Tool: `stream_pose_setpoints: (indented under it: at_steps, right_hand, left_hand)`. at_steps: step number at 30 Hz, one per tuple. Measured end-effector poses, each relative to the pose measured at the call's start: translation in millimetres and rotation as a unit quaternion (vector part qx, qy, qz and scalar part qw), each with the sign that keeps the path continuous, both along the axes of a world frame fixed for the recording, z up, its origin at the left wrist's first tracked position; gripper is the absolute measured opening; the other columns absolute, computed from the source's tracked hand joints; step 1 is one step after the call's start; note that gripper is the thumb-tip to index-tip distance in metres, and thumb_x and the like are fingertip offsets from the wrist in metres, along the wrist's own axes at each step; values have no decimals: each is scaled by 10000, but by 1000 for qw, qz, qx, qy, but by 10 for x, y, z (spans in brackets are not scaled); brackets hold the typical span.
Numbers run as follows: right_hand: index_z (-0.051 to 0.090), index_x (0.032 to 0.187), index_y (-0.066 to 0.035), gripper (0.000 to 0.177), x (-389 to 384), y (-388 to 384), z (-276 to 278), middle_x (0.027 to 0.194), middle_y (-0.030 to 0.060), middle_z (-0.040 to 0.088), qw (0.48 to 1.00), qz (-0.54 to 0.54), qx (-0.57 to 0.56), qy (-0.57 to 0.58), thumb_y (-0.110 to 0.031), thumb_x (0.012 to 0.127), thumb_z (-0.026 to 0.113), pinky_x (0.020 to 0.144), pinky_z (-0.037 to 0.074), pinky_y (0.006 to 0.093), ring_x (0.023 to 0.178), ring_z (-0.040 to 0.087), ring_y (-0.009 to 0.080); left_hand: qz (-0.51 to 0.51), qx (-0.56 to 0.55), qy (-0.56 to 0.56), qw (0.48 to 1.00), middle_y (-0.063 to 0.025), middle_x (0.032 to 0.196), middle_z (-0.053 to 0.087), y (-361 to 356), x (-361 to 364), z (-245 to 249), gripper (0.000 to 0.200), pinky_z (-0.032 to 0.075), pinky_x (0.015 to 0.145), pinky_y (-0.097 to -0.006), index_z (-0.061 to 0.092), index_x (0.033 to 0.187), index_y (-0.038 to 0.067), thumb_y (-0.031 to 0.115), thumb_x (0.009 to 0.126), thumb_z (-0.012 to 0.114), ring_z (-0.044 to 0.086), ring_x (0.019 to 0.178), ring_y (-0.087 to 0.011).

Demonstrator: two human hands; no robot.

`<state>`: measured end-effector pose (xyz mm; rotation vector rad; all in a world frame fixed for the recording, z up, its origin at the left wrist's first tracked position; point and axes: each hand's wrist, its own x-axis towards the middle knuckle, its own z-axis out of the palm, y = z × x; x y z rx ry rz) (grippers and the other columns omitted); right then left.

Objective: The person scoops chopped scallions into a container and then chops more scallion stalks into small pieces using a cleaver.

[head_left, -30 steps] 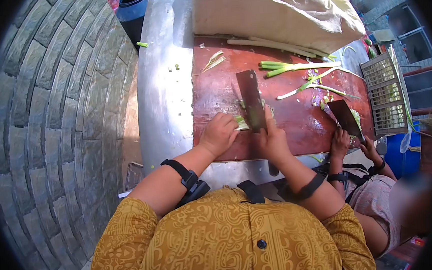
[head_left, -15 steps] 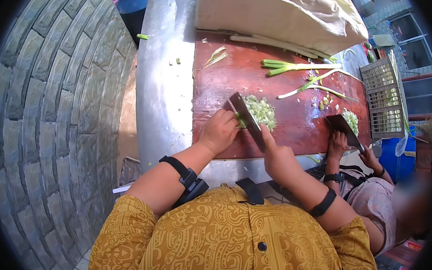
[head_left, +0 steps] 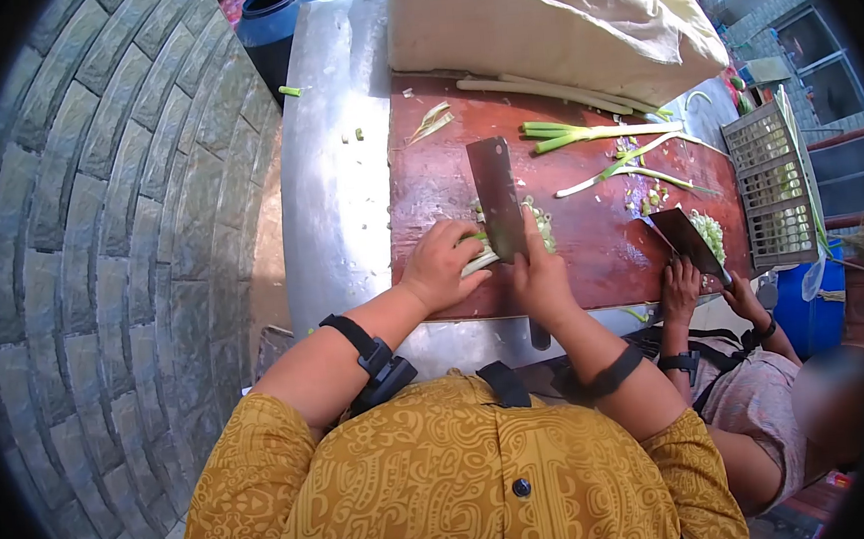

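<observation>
My left hand (head_left: 442, 267) presses a bunch of green onions (head_left: 481, 260) against the reddish-brown cutting board (head_left: 429, 195), fingers curled over the stalks. In my right hand (head_left: 543, 287) is a cleaver (head_left: 494, 185), its broad blade turned partly flat to the view and its handle end showing below the hand. The blade stands just right of the stalks' cut ends. Behind it lies a heap of chopped green onion (head_left: 546, 229), partly hidden by the blade.
To the right, another person's hand (head_left: 681, 289) is beside a second cleaver (head_left: 689, 242) and a chopped pile (head_left: 710, 234). Whole green onions (head_left: 598, 132) lie further back. A cloth-covered block (head_left: 546, 36) stands behind, a plastic crate (head_left: 768, 181) at the right, a brick wall (head_left: 119, 241) at the left.
My cleaver has come up and turned so more of its flat face shows. The onion stalks under my left hand are now more visible.
</observation>
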<state>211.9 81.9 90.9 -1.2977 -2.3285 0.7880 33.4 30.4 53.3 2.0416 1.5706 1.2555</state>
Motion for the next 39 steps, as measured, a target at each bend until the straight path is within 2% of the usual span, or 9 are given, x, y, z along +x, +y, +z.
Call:
stream_pose_setpoints:
  at_steps: [4,7,13,19,25,28,33,37,39]
  right_hand:
    - [243,1436,-79,674,52,-1,72,675,269,581,1000,17,9,18,-21,818,507,578,454,520,608,571,459]
    - [242,1431,-60,670,128,-42,250,677,273,581,999,34,-2,9,-14,816,506,577,450,521,618,574,459]
    - [228,1424,-24,658,242,-237,570,666,274,581,991,74,-37,-109,-14,819,485,572,448,520,625,582,451]
    - [212,1432,-27,698,292,-376,723,635,256,582,977,83,-88,-177,22,782,463,570,452,524,604,586,439]
    - [231,1424,-27,712,237,-351,717,624,240,584,970,101,-80,-205,33,755,467,558,455,516,572,587,421]
    - [240,1420,-28,711,148,-260,386,626,235,586,978,121,-20,-171,31,750,472,550,458,508,562,583,417]
    - [234,1427,-43,706,-57,-101,103,641,238,583,995,69,9,-69,22,774,495,558,464,506,581,584,422]
    - [225,1432,-52,698,-25,-5,59,643,251,575,999,35,-1,15,15,796,506,563,461,510,598,584,434]
    - [222,1433,-54,695,-2,-69,258,643,258,576,998,58,5,-25,15,799,499,565,457,515,606,585,440]
  left_hand:
    - [1,-10,21,1000,-114,1070,536,-14,-105,165,397,446,867,-406,589,895,65,214,588,792,525,1007,-317]
    - [-7,-10,31,999,-110,1068,552,-4,-175,93,381,450,868,-405,587,899,61,201,604,783,532,1020,-313]
    - [6,-34,1,999,-102,1007,592,-39,-105,-76,297,461,857,-386,600,878,44,151,646,753,566,970,-294]
    - [5,-11,0,1000,-119,1012,583,-60,-80,-120,249,465,866,-374,618,886,28,102,672,719,555,982,-298]
    - [7,12,3,1000,-121,974,591,-44,-66,-149,251,474,836,-381,616,886,17,94,675,730,570,940,-300]
    - [5,21,1,1000,-119,972,591,-41,-60,-156,245,479,824,-377,617,886,16,89,678,724,572,933,-296]
    - [7,16,9,1000,-116,969,590,-58,-65,-161,234,483,813,-370,618,886,17,94,689,718,575,922,-292]
    - [14,1,5,1000,-112,965,590,-78,-59,-129,230,485,807,-365,620,885,21,104,695,718,580,911,-288]
    - [23,4,4,1000,-109,961,590,-81,-61,-127,226,485,806,-364,622,880,23,108,695,719,582,908,-286]
